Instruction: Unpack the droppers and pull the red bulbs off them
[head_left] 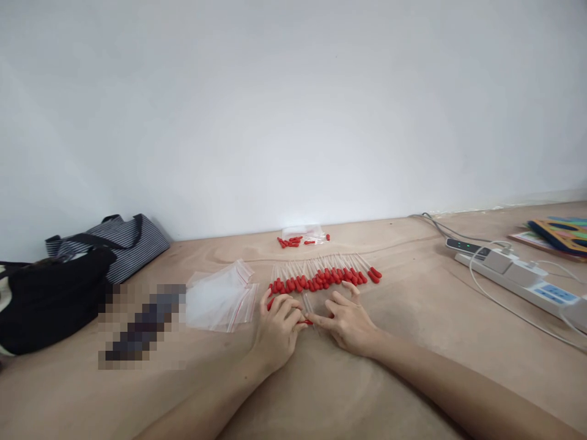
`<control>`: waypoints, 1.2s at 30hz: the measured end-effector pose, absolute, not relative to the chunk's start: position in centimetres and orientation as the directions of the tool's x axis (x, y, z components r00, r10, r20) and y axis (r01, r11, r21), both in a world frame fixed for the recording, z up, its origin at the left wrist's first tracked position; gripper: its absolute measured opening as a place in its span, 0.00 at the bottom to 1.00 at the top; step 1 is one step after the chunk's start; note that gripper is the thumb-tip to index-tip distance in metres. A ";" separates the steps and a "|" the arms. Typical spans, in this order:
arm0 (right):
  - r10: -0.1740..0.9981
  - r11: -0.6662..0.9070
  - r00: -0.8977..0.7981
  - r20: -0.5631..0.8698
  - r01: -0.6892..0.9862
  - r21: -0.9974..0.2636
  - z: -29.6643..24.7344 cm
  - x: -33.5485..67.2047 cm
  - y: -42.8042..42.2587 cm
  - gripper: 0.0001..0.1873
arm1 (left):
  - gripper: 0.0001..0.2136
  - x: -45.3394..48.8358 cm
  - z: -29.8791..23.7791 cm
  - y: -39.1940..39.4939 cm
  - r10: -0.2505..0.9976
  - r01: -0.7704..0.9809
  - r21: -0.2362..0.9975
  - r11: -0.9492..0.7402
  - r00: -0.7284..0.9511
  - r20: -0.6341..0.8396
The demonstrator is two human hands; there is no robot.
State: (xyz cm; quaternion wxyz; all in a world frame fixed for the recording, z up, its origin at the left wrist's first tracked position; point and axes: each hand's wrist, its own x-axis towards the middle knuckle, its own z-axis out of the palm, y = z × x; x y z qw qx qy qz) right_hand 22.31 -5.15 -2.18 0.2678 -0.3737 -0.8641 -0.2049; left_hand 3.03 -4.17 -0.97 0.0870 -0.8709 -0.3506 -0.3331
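My left hand [279,324] is closed, palm down, with thumb and index finger pinching a small red piece [309,322]. From the right, my right hand [348,322] reaches in with its index finger stretched out to that piece; its other fingers are loosely bent and the little finger is raised. A narrow clear plastic strip or bag [306,300] shows between the hands. Just beyond them lies a row of pale sticks with rounded red ends [339,275], the red ends towards me. Part of one red end is hidden behind my left hand.
Clear zip bags [215,299] lie fanned out at left, beside a blurred-out dark object [147,327]. Small red pieces [290,242] and another clear bag [305,231] lie near the wall. A striped bag [132,244] stands far left; a power strip [523,278] with cables is at right.
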 end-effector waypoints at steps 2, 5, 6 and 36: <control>0.538 0.635 -0.576 0.616 0.757 0.153 -2.2 22.5 -5.1 0.26 | 0.06 2.9 -0.8 -4.2 0.561 0.679 0.078 -0.730 0.532 0.634; 0.572 0.616 -0.547 0.611 0.778 0.120 -2.3 22.9 -5.2 0.27 | 0.06 2.4 -0.6 -4.1 0.607 0.724 0.093 -0.684 0.494 0.622; 0.595 0.605 -0.530 0.604 0.790 0.096 -2.3 23.0 -5.2 0.26 | 0.06 2.3 -0.6 -4.1 0.633 0.748 0.102 -0.655 0.471 0.615; 0.768 0.620 -0.457 0.448 0.705 -0.345 -1.9 21.4 -5.6 0.12 | 0.04 0.6 -0.5 -2.8 0.740 0.847 0.134 -0.515 0.360 0.568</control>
